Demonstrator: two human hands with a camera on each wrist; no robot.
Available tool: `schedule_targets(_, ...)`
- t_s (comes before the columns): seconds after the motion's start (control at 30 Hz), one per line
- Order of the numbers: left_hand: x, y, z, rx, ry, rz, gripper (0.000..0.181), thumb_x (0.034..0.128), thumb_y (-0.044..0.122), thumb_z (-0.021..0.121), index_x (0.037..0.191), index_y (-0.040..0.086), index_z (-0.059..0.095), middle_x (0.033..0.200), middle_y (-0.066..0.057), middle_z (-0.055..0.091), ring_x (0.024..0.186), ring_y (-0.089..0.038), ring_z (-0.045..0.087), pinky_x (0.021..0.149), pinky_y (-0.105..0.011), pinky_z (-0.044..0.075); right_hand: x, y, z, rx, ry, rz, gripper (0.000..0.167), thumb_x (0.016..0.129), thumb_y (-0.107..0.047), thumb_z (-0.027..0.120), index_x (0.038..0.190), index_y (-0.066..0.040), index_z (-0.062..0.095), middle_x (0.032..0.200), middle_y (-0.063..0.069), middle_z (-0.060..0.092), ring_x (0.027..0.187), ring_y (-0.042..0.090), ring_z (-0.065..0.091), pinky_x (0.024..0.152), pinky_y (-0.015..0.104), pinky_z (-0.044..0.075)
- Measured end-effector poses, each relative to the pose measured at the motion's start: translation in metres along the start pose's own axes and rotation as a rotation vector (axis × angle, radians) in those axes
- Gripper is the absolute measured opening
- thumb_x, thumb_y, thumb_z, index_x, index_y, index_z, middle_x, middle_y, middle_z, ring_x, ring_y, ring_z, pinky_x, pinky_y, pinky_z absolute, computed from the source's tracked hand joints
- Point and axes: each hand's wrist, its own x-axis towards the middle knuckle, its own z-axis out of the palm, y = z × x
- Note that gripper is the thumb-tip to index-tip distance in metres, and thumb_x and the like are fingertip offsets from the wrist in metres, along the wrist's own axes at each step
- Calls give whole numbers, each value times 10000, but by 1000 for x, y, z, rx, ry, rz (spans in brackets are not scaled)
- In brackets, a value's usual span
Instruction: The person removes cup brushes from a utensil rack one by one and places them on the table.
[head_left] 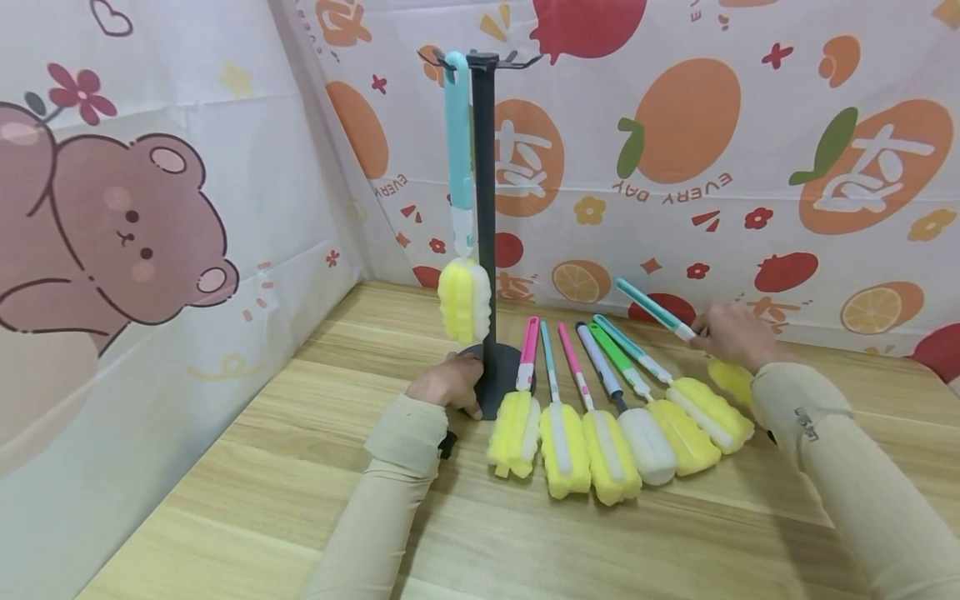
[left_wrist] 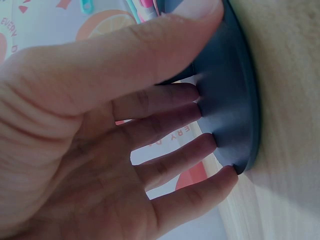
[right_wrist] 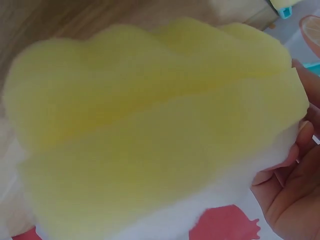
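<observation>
My right hand (head_left: 738, 337) grips a sponge bottle brush by its teal-and-white handle (head_left: 656, 309), just below the right end of the row. In the right wrist view its yellow-and-white sponge head (right_wrist: 165, 115) fills the frame, with fingers (right_wrist: 285, 180) curled at its neck. My left hand (head_left: 452, 383) rests extended fingers and thumb on the round dark base (left_wrist: 232, 100) of a black stand (head_left: 486, 208). Another teal sponge brush (head_left: 459, 150) hangs from a hook on the stand's top. Part of the base is hidden behind the left hand.
Several sponge brushes lie fanned side by side on the wooden table (head_left: 300, 467), among them a pink-handled brush (head_left: 528, 358) and a white-headed brush (head_left: 647, 446). Other hooks (head_left: 521, 62) stick out from the stand's top. Printed cloth (head_left: 675, 233) hangs behind and at left.
</observation>
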Motion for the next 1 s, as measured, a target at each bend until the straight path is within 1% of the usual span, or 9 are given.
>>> schedule_targets(0.23,-1,1,0,6,-7,-4,702,884,233,820,1471,20,500,1545,-134,411,1359,-309,378,1065,-437,413,-1,4,7,4,-30,-9,197,884,-65,784,1017,75,747,912,147,691,801,301,599,749,497,544)
schedule_targets(0.47,2,-1,1,9,-1,1,685,885,216,820,1459,6,510,1537,-143,419,1366,-313,378,1075,-426,406,-3,7,13,33,-77,27,200,901,-71,766,1038,71,741,979,180,694,848,320,624,767,517,547)
schedule_targets(0.6,2,-1,2,15,2,9,678,880,215,824,1446,-4,521,1521,-147,437,1337,-312,396,1059,-427,418,-4,8,15,37,-105,28,210,892,-91,786,1042,52,755,1014,191,699,874,326,626,781,534,545)
schedule_targets(0.8,-1,0,1,6,5,7,689,871,210,833,1448,2,520,1525,-142,430,1349,-310,389,1067,-431,413,-3,10,17,-4,-191,-5,180,921,-89,748,1033,52,761,952,153,709,858,302,630,780,512,550)
schedule_targets(0.9,-2,0,1,2,9,4,690,870,215,834,1450,10,522,1526,-140,430,1348,-314,389,1065,-437,415,-2,12,18,-7,-214,-13,139,933,-59,719,1009,51,758,923,128,705,837,281,629,772,492,554)
schedule_targets(1.0,-1,-1,1,-1,10,1,679,873,214,831,1446,12,527,1522,-138,437,1337,-312,393,1061,-434,417,-1,12,18,7,-219,-17,128,935,-37,707,1005,60,753,918,126,709,825,270,636,773,480,560)
